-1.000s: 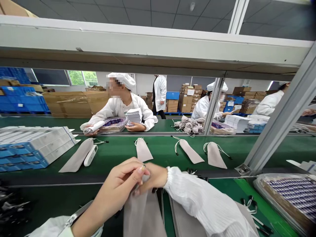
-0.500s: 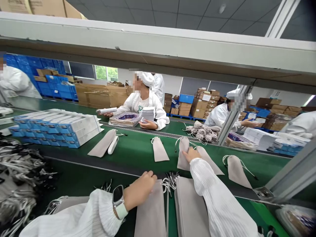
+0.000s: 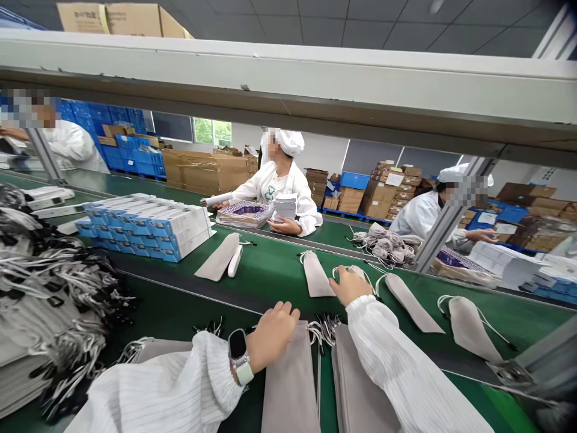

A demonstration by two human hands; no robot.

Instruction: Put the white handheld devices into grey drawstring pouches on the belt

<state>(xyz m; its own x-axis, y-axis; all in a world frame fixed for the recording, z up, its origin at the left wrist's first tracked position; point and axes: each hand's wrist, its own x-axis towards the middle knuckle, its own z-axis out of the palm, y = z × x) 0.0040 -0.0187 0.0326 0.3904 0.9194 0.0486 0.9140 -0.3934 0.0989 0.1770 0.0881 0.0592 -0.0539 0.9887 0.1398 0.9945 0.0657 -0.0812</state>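
Observation:
My left hand [image 3: 274, 337] rests at the top end of a flat grey drawstring pouch [image 3: 291, 391], its fingers loosely bent and slightly apart, tips hidden. Farther forward, over the green belt [image 3: 256, 270], my right hand [image 3: 354, 286] has its fingers closed on another grey drawstring pouch [image 3: 358, 272], which the hand mostly covers. One pouch [image 3: 317, 275] lies just left of that hand. To its right are a narrow-looking pouch [image 3: 412, 304] and a wider one [image 3: 471, 325]. Beneath my right forearm is a pile of pouches [image 3: 360, 385], white cords bunched at its far end.
Blue-and-white boxes [image 3: 148, 225] are stacked on the belt at left, near a pouch with a white device [image 3: 235, 261]. A heap of corded pouches [image 3: 58, 300] fills the near left. A metal post [image 3: 444, 222] stands at right. Co-workers [image 3: 282, 186] sit across the line.
The view has swung left, so the belt items appear farther right. My right hand now covers most of the pouch it was touching. My left hand's fingers reach slightly farther forward over the near pouch.

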